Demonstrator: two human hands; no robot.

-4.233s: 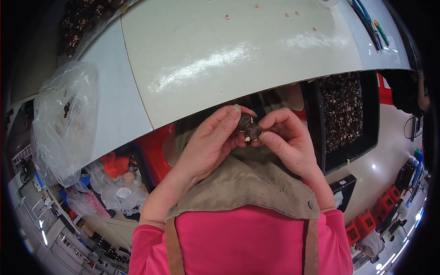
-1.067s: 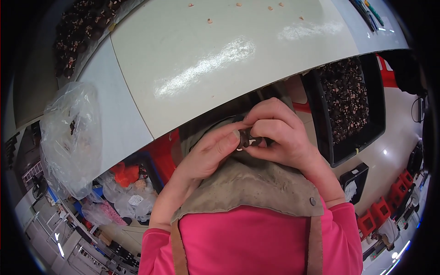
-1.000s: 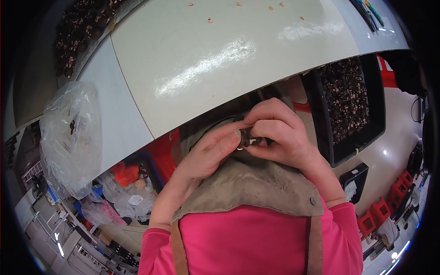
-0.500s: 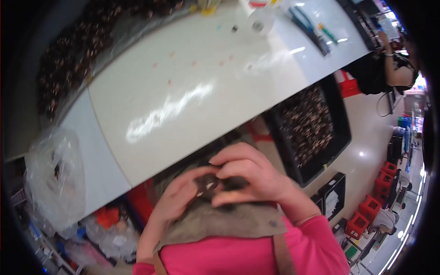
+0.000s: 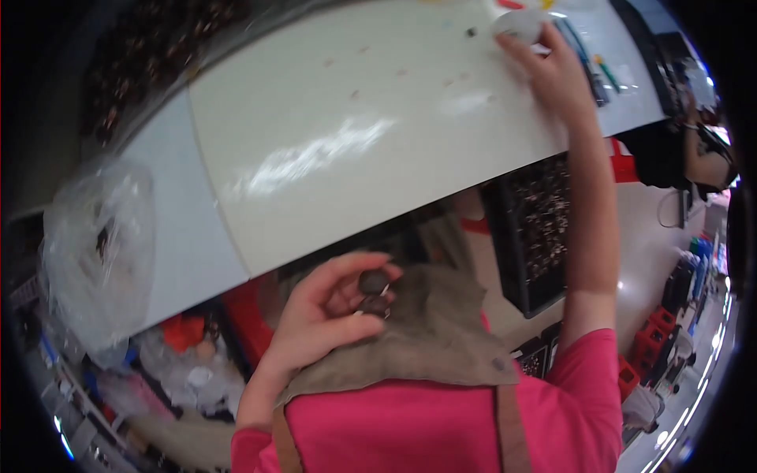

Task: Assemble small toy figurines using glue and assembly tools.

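Observation:
In front of the apron, my left hand (image 5: 331, 303) is closed on small dark brown round parts (image 5: 374, 282) with shiny metal bits, pinched between thumb and fingers. Their exact kind cannot be made out. My right arm stretches across the table to its far right. There my right hand (image 5: 552, 67) has thumb and fingers around a white rounded object (image 5: 518, 27), blurred and partly covered by the hand. Just left of that object lies a tiny black piece (image 5: 471, 32).
Blue-handled tools (image 5: 579, 55) and a green stick-like tool (image 5: 607, 72) lie beyond my right hand. Small pinkish bits (image 5: 401, 72) dot the white table (image 5: 315, 213). Dark parts are heaped (image 5: 150, 55) far left; a black bin (image 5: 512, 252) holds more. A clear bag (image 5: 98, 252) hangs left.
My right hand has left the dark parts at the apron and reached far right to the white object. My left hand keeps the parts. The whole view has shifted somewhat.

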